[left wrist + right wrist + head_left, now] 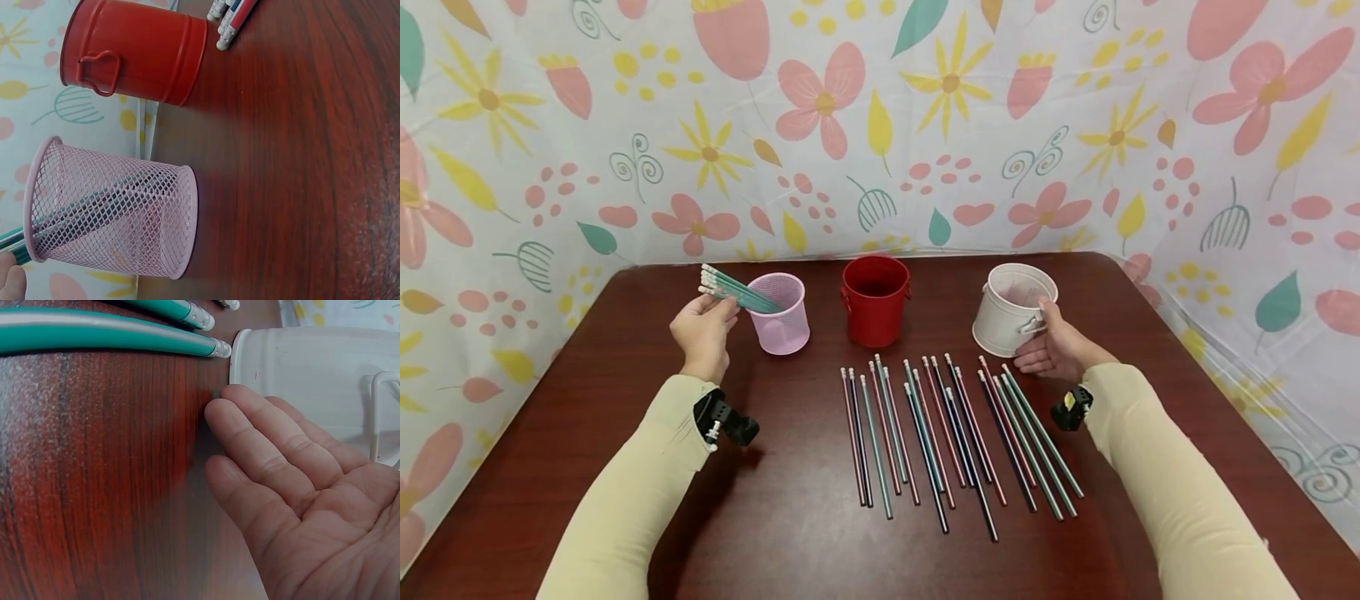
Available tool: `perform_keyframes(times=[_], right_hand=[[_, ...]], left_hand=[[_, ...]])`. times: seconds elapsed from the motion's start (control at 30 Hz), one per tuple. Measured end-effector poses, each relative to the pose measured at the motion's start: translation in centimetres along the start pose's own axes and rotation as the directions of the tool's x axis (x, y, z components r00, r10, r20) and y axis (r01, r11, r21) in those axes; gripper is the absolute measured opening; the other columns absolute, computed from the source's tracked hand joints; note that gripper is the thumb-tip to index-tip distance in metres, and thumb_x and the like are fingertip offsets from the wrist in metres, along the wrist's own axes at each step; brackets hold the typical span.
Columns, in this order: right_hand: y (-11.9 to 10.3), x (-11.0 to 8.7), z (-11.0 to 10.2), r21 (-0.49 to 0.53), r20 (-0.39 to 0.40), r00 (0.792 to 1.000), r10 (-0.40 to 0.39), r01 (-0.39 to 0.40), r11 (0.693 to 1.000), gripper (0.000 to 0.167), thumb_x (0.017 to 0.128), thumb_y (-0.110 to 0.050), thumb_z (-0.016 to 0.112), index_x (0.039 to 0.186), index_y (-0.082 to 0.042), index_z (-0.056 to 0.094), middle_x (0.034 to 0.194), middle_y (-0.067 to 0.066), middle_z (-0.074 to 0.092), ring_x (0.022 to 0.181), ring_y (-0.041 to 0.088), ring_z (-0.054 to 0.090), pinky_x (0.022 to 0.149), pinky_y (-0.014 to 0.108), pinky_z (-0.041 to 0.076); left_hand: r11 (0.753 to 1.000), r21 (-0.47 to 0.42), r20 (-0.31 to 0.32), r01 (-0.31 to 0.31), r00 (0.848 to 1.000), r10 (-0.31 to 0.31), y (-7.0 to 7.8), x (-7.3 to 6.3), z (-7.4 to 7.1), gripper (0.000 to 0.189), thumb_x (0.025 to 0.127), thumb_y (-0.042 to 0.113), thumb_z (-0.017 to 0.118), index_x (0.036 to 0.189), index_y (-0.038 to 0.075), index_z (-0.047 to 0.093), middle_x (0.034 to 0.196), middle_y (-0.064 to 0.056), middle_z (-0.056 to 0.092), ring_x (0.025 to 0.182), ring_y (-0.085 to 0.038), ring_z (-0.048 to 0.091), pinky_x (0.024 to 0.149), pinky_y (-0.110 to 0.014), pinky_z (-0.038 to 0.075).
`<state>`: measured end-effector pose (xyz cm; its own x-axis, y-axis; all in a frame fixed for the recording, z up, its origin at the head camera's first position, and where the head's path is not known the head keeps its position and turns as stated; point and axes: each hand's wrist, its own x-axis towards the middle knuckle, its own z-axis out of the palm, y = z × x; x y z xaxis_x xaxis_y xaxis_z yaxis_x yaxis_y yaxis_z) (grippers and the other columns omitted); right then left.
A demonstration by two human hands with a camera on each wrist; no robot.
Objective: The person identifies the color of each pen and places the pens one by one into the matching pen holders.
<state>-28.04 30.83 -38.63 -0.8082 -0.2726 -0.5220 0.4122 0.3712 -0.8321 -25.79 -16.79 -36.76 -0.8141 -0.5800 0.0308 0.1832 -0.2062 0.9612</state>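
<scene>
Green pencils point(747, 293), one bunch: I have them pinched in the left hand point(703, 333) near their eraser ends, far ends inside the pink cup point(782, 333), toward the table's point(790, 500) back left corner. Red bucket point(877, 315): near the back edge. White bucket point(998, 323): toward the back right corner; my right hand point(1063, 343) touches it, fingers extended. Loose pencils point(877, 447): spread between buckets and front edge.

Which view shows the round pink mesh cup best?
The left wrist view: the round pink mesh cup appears large and whole, with slender teal pencils seen through its wall. The head view shows it smaller, from above; the right wrist view misses it.
</scene>
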Motion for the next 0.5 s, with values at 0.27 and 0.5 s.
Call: perform_keyframes(times=[0.27,0.5], right_hand=[[-0.1,0.1,0.0,0.005,0.011,1.000,-0.012,0.012,1.000,0.113,0.086,-0.072,-0.007,0.128,0.026,0.033,0.098,0.016,0.068,0.090,0.021,0.065,0.109,0.055,0.026],[0.1,0.0,0.0,0.011,0.008,1.000,-0.012,0.011,1.000,0.113,0.086,-0.072,-0.007,0.126,0.025,0.036,0.096,0.016,0.068,0.088,0.021,0.066,0.109,0.056,0.024]], left_hand=[[1.000,-0.014,-0.003,0.022,1.000,-0.022,0.2,0.3,-0.3,0.025,0.083,-0.008,0.065,0.106,-0.015,0.060,0.066,0.005,0.064,0.059,-0.004,0.064,0.058,-0.018,0.053],[0.994,0.057,0.022,0.090,0.996,-0.091,-0.2,0.2,-1.1,0.029,0.086,0.000,0.067,0.111,-0.013,0.060,0.069,0.005,0.065,0.059,-0.002,0.063,0.059,-0.017,0.053]])
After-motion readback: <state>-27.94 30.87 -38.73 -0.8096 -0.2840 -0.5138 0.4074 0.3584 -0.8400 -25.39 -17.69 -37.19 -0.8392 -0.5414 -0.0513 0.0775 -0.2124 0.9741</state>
